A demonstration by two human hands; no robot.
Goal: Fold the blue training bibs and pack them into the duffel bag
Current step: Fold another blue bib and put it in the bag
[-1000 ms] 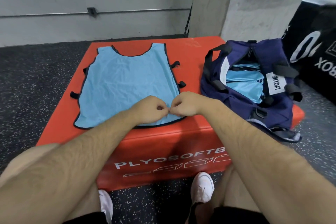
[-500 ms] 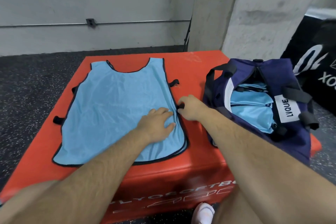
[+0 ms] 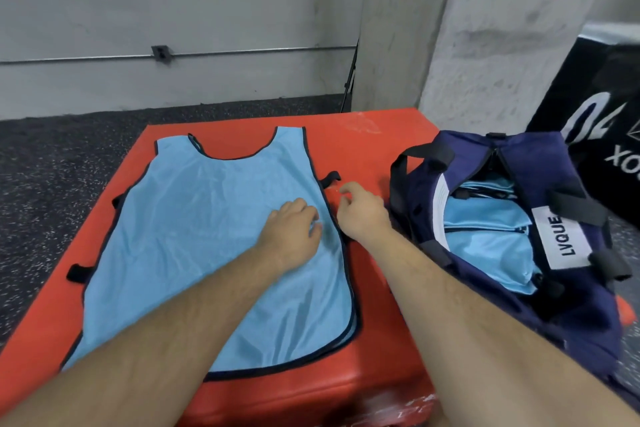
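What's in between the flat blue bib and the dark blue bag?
In the head view, the person's right hand and forearm are between the light blue bib and the navy fabric duffel bag, over the bare red padded box top.

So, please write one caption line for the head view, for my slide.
Left hand on a blue bib spread over a red box, right hand at its edge, open duffel bag alongside.

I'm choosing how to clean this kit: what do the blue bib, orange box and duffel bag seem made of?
Blue bib: thin synthetic knit, probably polyester; slight sheen, fine wrinkles, dark bound edges.
Orange box: likely foam under smooth vinyl; semi-matte, rounded edges, pale scuffs.
Duffel bag: navy woven fabric, perhaps nylon or polyester; matte, slumping, black webbing handles.
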